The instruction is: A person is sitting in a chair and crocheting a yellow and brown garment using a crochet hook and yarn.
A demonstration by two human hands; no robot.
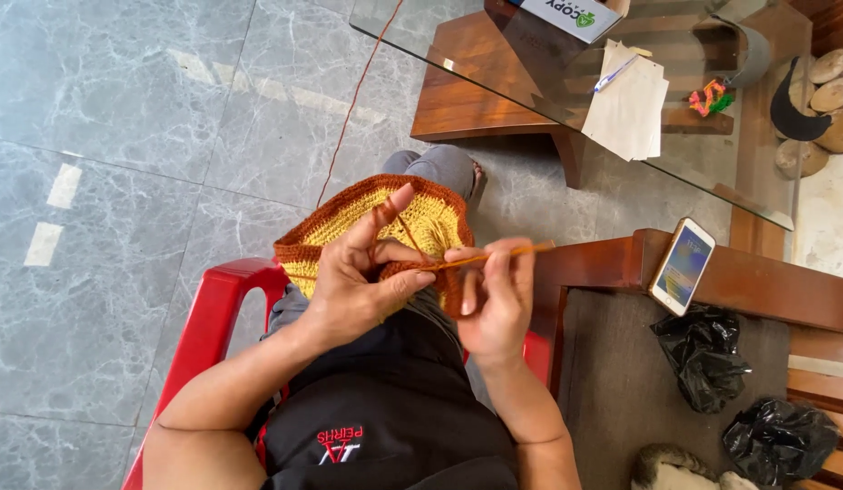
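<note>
On the left lies the grey marble floor (pixel 122 181), and a thin orange yarn strand (pixel 353 109) runs across it up to the work. The person sits on a red plastic chair (pixel 208 313) with a round crocheted piece of yellow and orange-brown yarn (pixel 421 218) resting on the lap, over the knee.

The left hand (pixel 358 281) is closed on the near edge of the crocheted piece, thumb and fingers pinching it, and the index finger stands up with the yarn passing over it. Just beside it, the right hand (pixel 494 299) is closed narrow around a slim orange crochet hook (pixel 494 257), the tip of which meets the edge of the piece between both hands.

Further right stands a glass-topped wooden bench (pixel 494 82) with white papers (pixel 630 104) on it, then a smartphone with lit screen (pixel 682 266) leaning on a wooden armrest (pixel 757 281), and two black plastic bags (pixel 702 349) below.

I think the long yarn can catch under the bench or chair leg and pull tight, so a loop may slip from the hook. The phone also looks unsteady and could slide off if someone bumps the armrest.
</note>
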